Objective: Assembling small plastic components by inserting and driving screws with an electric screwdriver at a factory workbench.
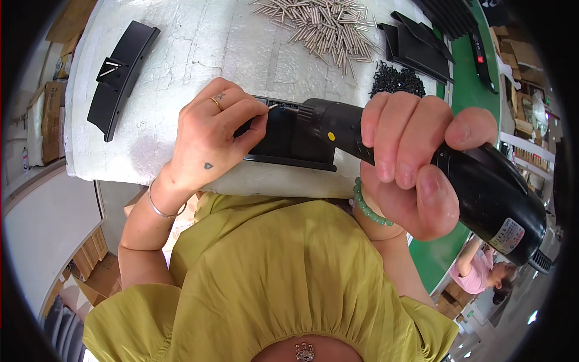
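Black power driver [482, 187], one, gripped in my right hand [410, 145] at about half past two (12 straight ahead, read from mid-view). Fingers wrapped tight around its barrel; one yellow dot, one pale label on the casing. Its nose points toward 9.

My left hand [220, 130], at 10: thumb and forefinger pinched narrow on one slim metal pin [273, 107]. Driver's tip sits just beside that pin; whether they touch, I cannot tell.

Beneath both, at 12 and close in: one black panel [295, 142], flat on the white-wrapped table [199, 48], partly covered by my left hand and the driver.

Farther out at 10: one curved black piece [126, 81], with one or two small pins on its inner tab, too small to count surely.

Just past 12, far: one heap of silvery pins [329, 30], dozens, overlapping beyond count. Half past one: one pile of small black screws [397, 79], likewise uncountable. Beyond it, several black parts [422, 51], overlapping; number unclear.

On me: one ring [216, 103], one bangle [164, 209], one green bead bracelet [368, 208]. At 4, one other person [473, 273], pink top.
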The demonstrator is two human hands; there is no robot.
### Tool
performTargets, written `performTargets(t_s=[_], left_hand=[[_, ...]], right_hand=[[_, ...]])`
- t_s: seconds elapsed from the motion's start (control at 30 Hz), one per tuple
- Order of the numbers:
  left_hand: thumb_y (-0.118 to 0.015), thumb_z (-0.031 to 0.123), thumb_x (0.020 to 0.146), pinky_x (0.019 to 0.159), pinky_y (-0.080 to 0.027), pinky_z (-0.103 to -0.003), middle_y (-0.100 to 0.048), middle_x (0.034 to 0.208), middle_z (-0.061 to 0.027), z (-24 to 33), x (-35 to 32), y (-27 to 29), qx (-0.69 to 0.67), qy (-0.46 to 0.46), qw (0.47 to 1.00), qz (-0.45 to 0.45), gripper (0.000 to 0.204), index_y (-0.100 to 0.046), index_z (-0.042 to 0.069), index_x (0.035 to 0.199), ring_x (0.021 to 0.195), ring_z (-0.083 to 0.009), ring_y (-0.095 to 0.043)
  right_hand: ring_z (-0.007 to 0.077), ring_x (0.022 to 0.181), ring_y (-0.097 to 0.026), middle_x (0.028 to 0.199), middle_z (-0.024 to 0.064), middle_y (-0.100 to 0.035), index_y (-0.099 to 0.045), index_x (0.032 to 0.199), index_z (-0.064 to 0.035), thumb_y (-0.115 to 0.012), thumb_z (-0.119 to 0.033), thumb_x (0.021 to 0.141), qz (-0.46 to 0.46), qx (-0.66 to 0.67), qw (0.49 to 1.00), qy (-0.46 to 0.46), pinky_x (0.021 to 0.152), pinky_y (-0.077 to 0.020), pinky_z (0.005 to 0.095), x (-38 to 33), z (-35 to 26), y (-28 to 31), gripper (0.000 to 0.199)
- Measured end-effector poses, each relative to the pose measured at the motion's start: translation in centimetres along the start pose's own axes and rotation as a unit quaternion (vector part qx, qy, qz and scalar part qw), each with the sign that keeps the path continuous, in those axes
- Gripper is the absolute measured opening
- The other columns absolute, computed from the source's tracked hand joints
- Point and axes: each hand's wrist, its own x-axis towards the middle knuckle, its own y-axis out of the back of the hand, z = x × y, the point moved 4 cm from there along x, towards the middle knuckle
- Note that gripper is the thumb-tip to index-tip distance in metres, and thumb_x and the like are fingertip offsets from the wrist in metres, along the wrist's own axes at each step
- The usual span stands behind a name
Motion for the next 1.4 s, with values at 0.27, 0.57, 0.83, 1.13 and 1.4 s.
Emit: performTargets(t_s=[0.27, 0.57, 0.83, 1.13, 1.4], left_hand=[[-0.071, -0.003, 0.063, 0.056, -0.047, -0.030, -0.059, 0.066, -0.0037, -0.3, -0.5, 0.1, -0.029, 0.022, 0.999, 0.025, 0.016, -0.063, 0.006, 0.073, 0.065, -0.0213, -0.056], [-0.070, -0.001, 0.064, 0.054, -0.046, -0.030, -0.058, 0.065, -0.0027, -0.4, -0.5, 0.2, -0.028, 0.030, 0.999, 0.021, 0.014, -0.062, 0.007, 0.073, 0.063, -0.0207, -0.055], [-0.070, 0.003, 0.063, 0.053, -0.045, -0.031, -0.054, 0.062, -0.0028, -0.3, -0.8, -0.2, -0.041, 0.006, 0.999, 0.007, 0.012, -0.061, 0.007, 0.070, 0.060, -0.0213, -0.053], [-0.070, 0.006, 0.063, 0.057, -0.045, -0.032, -0.053, 0.063, -0.0018, -0.1, -1.0, -0.5, -0.038, -0.006, 0.999, -0.025, 0.012, -0.060, 0.007, 0.069, 0.063, -0.0208, -0.053], [-0.069, 0.006, 0.065, 0.059, -0.044, -0.033, -0.053, 0.063, -0.0026, 0.0, -0.1, -0.3, -0.020, -0.031, 0.998, -0.045, 0.011, -0.060, 0.007, 0.071, 0.065, -0.0216, -0.052]], right_hand=[[0.0109, 0.057, -0.045, 0.066, -0.0013, -0.047, -0.042, 0.114, -0.0093, -0.050, -0.013, 0.079, -0.002, -0.016, 1.000, -0.004, 0.061, -0.0372, 0.0298, 0.4, 0.7, -0.3, 0.035], [0.0107, 0.056, -0.046, 0.067, -0.0014, -0.047, -0.042, 0.112, -0.0102, -0.050, -0.013, 0.079, -0.010, -0.024, 1.000, -0.013, 0.061, -0.0373, 0.0297, 0.7, 1.0, -0.8, 0.034], [0.0133, 0.056, -0.047, 0.067, 0.0011, -0.049, -0.038, 0.105, -0.0111, -0.055, -0.008, 0.078, -0.048, -0.053, 0.996, -0.057, 0.060, -0.0389, 0.0317, 1.6, 1.0, -2.3, 0.032], [0.0138, 0.055, -0.045, 0.069, 0.0045, -0.048, -0.038, 0.100, -0.0098, -0.057, -0.006, 0.080, -0.062, -0.087, 0.985, -0.133, 0.057, -0.0389, 0.0314, 2.9, 1.5, -3.3, 0.029], [0.0158, 0.052, -0.045, 0.066, 0.0057, -0.048, -0.039, 0.099, -0.0073, -0.056, -0.001, 0.077, -0.105, -0.008, 0.994, -0.034, 0.054, -0.0397, 0.0324, 3.2, 2.9, -2.0, 0.029]])
